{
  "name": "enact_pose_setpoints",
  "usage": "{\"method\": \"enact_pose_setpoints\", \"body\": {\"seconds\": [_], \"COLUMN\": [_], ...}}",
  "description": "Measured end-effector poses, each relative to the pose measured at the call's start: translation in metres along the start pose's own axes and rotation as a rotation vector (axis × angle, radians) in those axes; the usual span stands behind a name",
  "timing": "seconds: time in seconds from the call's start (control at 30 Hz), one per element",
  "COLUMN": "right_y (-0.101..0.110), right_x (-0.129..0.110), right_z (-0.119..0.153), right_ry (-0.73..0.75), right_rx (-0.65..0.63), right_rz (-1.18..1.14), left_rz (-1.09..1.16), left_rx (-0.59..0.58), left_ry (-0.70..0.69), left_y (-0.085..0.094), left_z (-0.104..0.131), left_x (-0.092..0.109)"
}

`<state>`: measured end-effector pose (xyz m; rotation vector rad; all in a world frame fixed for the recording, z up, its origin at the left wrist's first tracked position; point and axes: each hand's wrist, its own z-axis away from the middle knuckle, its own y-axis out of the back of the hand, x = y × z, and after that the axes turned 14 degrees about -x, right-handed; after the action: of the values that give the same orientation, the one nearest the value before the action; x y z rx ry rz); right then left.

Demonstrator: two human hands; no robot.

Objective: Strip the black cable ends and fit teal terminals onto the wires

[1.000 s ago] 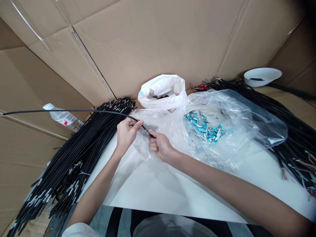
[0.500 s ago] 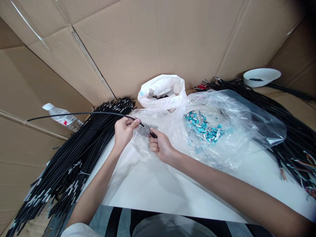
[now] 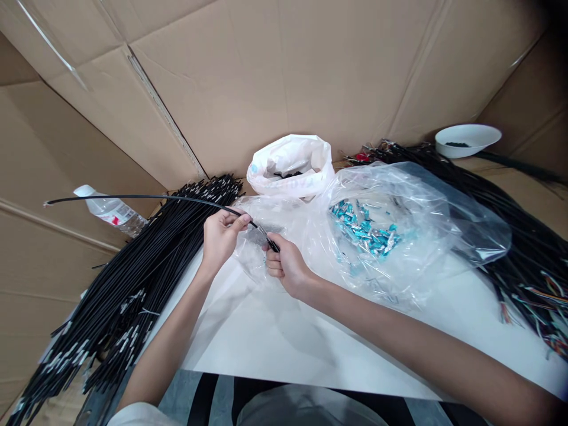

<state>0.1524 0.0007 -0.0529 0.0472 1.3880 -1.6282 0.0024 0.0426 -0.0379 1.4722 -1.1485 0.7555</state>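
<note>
A long black cable [image 3: 133, 196] arcs out to the left from my left hand [image 3: 220, 238], which pinches it near its right end between thumb and fingers. My right hand [image 3: 286, 263] is closed around a small hand tool [image 3: 272, 242] with black handles and a metal tip; the fingers cover most of it, so its kind is unclear. The metal tip meets the short end of the cable just right of my left thumb. Below both hands lies a clear plastic bag [image 3: 252, 257] on the white table surface [image 3: 266, 337].
Bundled black cables [image 3: 146, 266] lie at left beside a water bottle [image 3: 110, 211]. A white bag [image 3: 290, 188] stands behind. Blue foil scraps [image 3: 366, 228] lie in clear plastic [image 3: 444, 236]. More cables [image 3: 501, 207] and a white bowl [image 3: 468, 141] are at right, against cardboard walls [image 3: 310, 71].
The cable's far left end has risen slightly and its tip now shows a pale end. Both hands have shifted only a little, keeping their holds.
</note>
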Motion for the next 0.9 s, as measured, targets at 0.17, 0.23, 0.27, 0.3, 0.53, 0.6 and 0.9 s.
{"method": "enact_pose_setpoints", "body": {"seconds": [0.17,0.23,0.27,0.3,0.53,0.6,0.9], "right_y": [0.0002,0.0005,0.0006,0.0007,0.0016,0.0022,0.0033], "right_x": [-0.0026,-0.0036,-0.004,-0.0042,-0.0031,-0.0032,-0.0086], "right_z": [-0.0022,-0.0035,-0.0042,-0.0048,-0.0058,-0.0059,-0.0095], "right_ry": [0.008,0.016,0.018,0.019,0.044,0.046,-0.014], "right_rx": [-0.005,-0.001,0.001,0.001,0.018,0.021,-0.018], "right_rz": [0.072,0.098,0.107,0.113,0.106,0.104,0.096], "left_rz": [-0.015,-0.039,-0.047,-0.053,-0.104,-0.092,-0.129], "left_rx": [-0.009,-0.006,-0.003,-0.001,0.009,0.005,-0.004], "left_ry": [0.006,-0.012,-0.021,-0.027,-0.021,-0.021,-0.032], "left_y": [-0.0015,-0.0013,-0.0011,-0.0008,0.0002,0.0,-0.0032], "left_z": [0.0011,0.0015,0.0016,0.0017,0.001,0.0008,0.0036], "left_x": [-0.0005,-0.002,-0.0026,-0.0031,-0.0052,-0.0052,-0.0022]}}
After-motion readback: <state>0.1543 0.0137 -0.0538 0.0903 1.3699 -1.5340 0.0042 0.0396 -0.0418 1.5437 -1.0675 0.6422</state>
